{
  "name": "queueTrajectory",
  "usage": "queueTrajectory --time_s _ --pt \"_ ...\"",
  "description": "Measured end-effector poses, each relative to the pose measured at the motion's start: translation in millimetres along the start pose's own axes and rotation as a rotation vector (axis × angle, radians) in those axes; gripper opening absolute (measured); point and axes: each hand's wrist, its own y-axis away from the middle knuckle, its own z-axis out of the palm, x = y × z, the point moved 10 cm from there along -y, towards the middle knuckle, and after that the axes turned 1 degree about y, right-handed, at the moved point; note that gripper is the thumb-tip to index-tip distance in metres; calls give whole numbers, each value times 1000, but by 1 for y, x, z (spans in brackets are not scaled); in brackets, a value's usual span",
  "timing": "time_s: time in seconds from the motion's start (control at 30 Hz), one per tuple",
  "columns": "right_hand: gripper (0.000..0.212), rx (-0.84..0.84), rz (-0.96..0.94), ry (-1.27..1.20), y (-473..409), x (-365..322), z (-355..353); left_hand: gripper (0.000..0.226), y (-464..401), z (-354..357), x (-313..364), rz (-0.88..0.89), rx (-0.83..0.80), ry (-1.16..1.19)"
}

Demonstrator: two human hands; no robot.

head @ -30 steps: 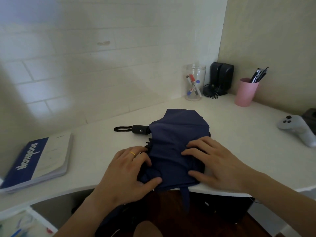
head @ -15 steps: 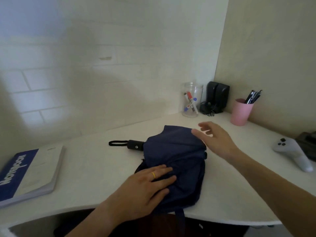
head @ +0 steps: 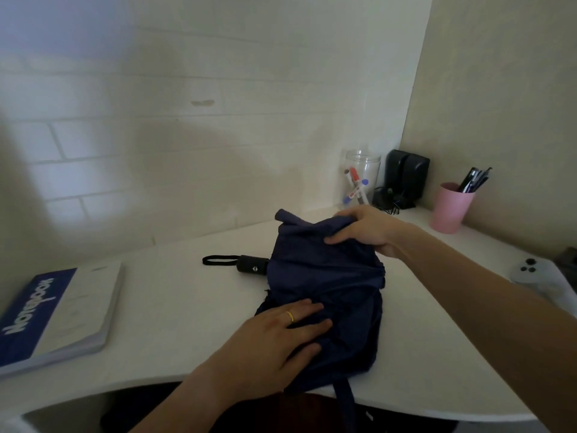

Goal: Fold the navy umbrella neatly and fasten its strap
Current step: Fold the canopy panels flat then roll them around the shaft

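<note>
— Navy umbrella (head: 324, 289) lying collapsed across the counter (head: 175, 307), near the front edge, black handle (head: 252, 265) pointing left. Right hand (head: 363, 229) at the far end, fingers curled round a bunched fold of canopy. Left hand (head: 281, 335) flat on the near part, fingers straight, pressing the cloth down

— So where's the risk?

— Pulling the far fold over unevenly: likely to leave the panels twisted rather than stacked, giving a lumpy roll. Easing the left-hand pressure too soon: probably lets the slippery cloth spring loose

— And the strap?

— Strap (head: 345, 398) hanging off the near edge, below the counter. Easy to bury under the folds or wrap on the wrong side, then too short to reach its fastener

— Anything nearby in danger?

— Not much. Notebook (head: 59, 310) well apart on the left, pink cup (head: 449, 207) far right
</note>
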Motion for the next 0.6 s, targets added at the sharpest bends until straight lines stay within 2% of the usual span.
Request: queueTrajectory --time_s 0.13,0.27,0.4,0.5,0.6 --pt "18 87 -377 301 63 -42 11 48 -3 1 -1 -31 -31 8" --pt "18 243 -594 546 131 -29 47 42 -2 -3 5 -23 1 10" --pt "24 269 -602 731 148 11 83 27 4 -12 10 -35 70 30" --pt "25 275 -590 795 146 27 90 20 13 -26 9 -103 152 -61" --pt "28 249 -628 839 150 29 95 10 37 -69 -4 -283 464 -6"
